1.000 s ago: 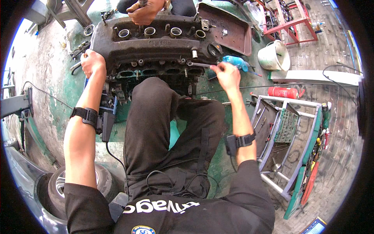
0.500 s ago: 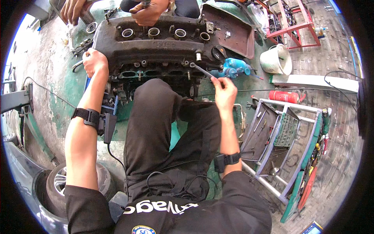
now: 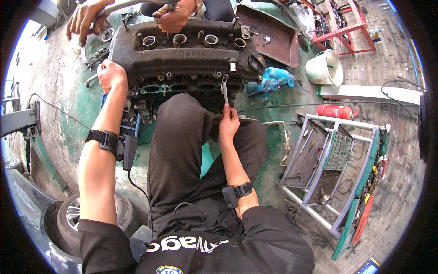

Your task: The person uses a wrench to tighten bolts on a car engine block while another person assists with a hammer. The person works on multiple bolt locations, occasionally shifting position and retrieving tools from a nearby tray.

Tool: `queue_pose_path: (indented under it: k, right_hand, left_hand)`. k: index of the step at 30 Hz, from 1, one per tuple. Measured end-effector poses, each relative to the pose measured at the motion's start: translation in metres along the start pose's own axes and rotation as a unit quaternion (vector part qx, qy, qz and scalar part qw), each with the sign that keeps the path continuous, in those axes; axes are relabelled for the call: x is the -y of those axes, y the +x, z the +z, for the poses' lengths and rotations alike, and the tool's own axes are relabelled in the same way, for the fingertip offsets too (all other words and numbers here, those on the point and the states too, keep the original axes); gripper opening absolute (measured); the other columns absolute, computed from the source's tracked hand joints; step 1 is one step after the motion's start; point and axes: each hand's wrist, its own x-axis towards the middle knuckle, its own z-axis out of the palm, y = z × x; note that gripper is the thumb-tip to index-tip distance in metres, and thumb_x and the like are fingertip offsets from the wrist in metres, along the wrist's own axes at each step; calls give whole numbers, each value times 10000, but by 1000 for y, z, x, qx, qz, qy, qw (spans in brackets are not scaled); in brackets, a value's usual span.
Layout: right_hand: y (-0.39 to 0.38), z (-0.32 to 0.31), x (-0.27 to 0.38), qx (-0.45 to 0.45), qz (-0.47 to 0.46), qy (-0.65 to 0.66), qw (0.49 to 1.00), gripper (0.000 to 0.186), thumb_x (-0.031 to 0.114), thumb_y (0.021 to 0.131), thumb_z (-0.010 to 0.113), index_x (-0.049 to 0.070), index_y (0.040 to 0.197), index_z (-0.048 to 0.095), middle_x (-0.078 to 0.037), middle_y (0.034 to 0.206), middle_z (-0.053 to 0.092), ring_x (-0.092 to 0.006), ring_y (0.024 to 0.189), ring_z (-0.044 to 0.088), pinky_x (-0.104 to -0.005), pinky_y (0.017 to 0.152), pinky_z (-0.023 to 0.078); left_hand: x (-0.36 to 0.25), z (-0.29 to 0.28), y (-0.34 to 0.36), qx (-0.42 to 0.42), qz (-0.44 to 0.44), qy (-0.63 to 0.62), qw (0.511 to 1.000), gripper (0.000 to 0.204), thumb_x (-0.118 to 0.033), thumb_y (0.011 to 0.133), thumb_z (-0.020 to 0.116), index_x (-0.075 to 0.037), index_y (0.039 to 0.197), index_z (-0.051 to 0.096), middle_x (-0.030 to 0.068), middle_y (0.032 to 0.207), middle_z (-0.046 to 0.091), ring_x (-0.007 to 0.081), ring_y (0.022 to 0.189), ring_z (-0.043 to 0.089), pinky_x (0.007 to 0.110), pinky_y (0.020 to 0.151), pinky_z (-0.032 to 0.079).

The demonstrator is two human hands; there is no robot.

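A stained concrete floor [image 3: 68,91] with green patches is seen in daylight. A tool cart [image 3: 328,160] and a white bucket [image 3: 325,68] are set at right

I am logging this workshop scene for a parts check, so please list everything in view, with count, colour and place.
engine block: one, dark grimy metal, on the floor ahead of the knees
wrench: one, silver, upright at the engine's near right side
bucket: one, white, right of the engine
tray: one, rusty brown, behind the engine on the right
plastic bottles: a few, blue, between engine and bucket
canister: one, red, lying on the floor at right
tool cart: one, grey and green, lower right
tyre: one, black, lower left
co-worker's hands: two, at the engine's far side
left hand: on the engine's left end
right hand: grip around the wrench
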Motion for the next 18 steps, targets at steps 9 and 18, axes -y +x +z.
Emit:
queue_pose_path:
  k: [9, 18]
  right_hand:
    - [-5, -5, 7, -31, 22, 8, 999, 301, 328, 970, 605, 59, 837, 590, 70, 656, 441, -31, 545, 346, -219, 493, 275]
    - [-3, 10, 17, -14, 103, 24, 994, 403, 395, 956, 610, 5, 856, 593, 29, 712, 450, -79, 666, 361, -266, 588, 310]
  left_hand:
    - [-1, -1, 0, 3, -2, -1, 1000, 490, -426, 884, 376, -201, 1226, 644, 186, 1173, 659, 384, 1094, 622, 481, 937, 460]
    - [0, 2, 1, -4, -2, -7, 1000, 484, -427, 884, 379, -203, 1221, 643, 185, 1171, 660, 390, 1096, 619, 486, 938, 458]
